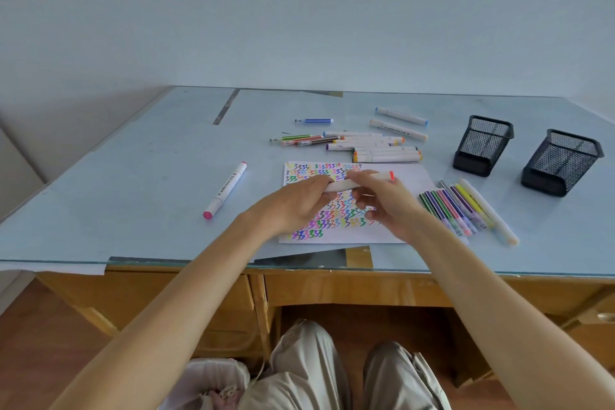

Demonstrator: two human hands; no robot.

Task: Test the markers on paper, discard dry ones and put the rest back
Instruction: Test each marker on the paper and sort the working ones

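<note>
left hand (299, 201) and right hand (386, 200) both closed on one white marker (361, 180) w/ an orange-red end cap, held level just above the paper (409, 176); left fingers wrap the marker's left end, right fingers pinch its middle, capped end sticks out to the right; paper lies flat on the table (133, 176), covered w/ rows of coloured zigzag scribbles; just right of the paper, a row of thin markers (452, 210) side by side, a pale thick one at the row's far side; behind the paper, a pile of white markers (376, 146) w/ thin pens beside it; pink-capped marker (226, 189) lies alone to the left, well apart; two black mesh holders (483, 145) stand upright at right; bin w/ white liner (213, 383) on the floor by the knees.
</note>
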